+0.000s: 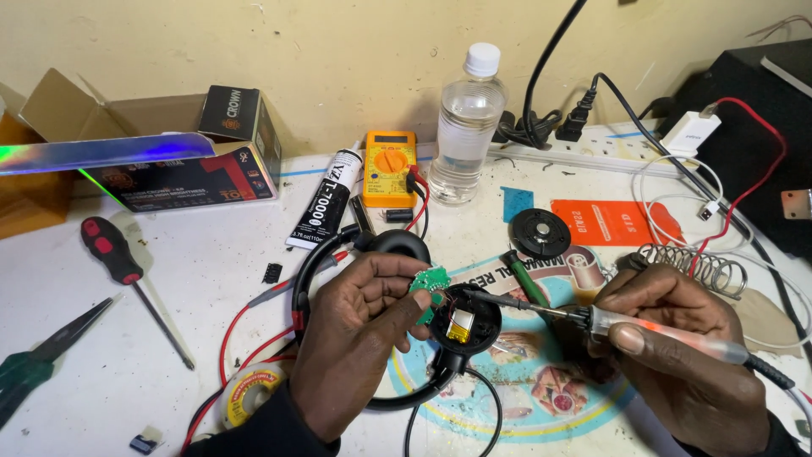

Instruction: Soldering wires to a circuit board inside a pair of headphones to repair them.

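Looking down from the head view, you had your left hand [364, 317] closed around a small green circuit board [430, 285], pinched between thumb and fingertips and held just over the open black headphone earcup [465, 322]. Your right hand [677, 338] was closed like on a pen around the soldering iron [592, 317], and its thin tip reached to the left, very near the edge of the board where thin wires went down into the cup. I could not tell if the tip already touched a pad. Inside the earcup lay a small yellow battery cell [459, 326], and the black headband [321, 271] curved away under your left wrist.

I judged that you were at the soldering step on the wires of the board. The next move seemed to need a steady left hand, so the board did not turn, and a short, exact touch of the tip on one joint only, away from the battery.

Around you on the white counter [169, 279] there was a solder roll [249, 391] near your left forearm, a red-handled screwdriver [127, 271], green pliers [34, 364], a yellow multimeter [390, 165] with red lead wires, a tube of glue [326, 203], a clear water bottle [463, 127], a round black speaker cover [540, 233] and a coiled metal iron stand [694, 264].
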